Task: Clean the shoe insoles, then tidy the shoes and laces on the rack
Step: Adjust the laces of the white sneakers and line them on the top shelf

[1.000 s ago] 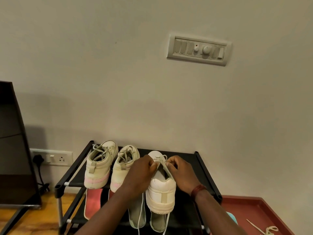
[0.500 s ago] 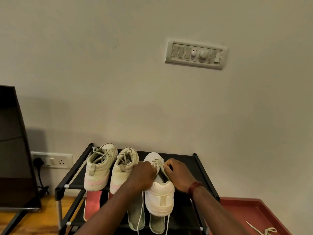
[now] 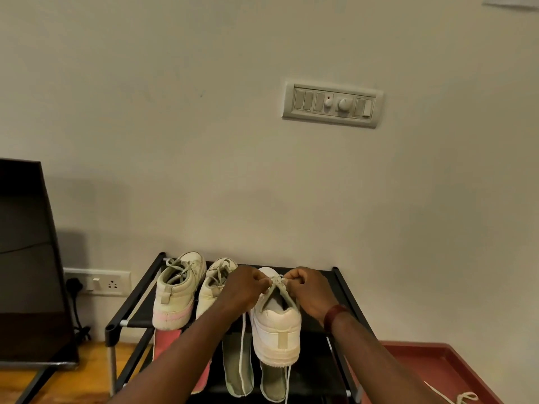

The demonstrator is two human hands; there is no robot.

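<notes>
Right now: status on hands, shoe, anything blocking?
Left hand and right hand both pinching the laces over the white shoe. Shoe on top shelf of the rack, lace ends hanging loose. Nothing blocking the hands.

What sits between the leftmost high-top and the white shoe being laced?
Head view: a second cream shoe stands between the high-top and the white shoe, partly behind the left hand, which with the right hand pinches the laces.

Beige wall point(image 3: 204, 141) with switch panel point(image 3: 332, 104); wooden floor point(image 3: 87, 374); dark screen point(image 3: 26, 258) left.
</notes>
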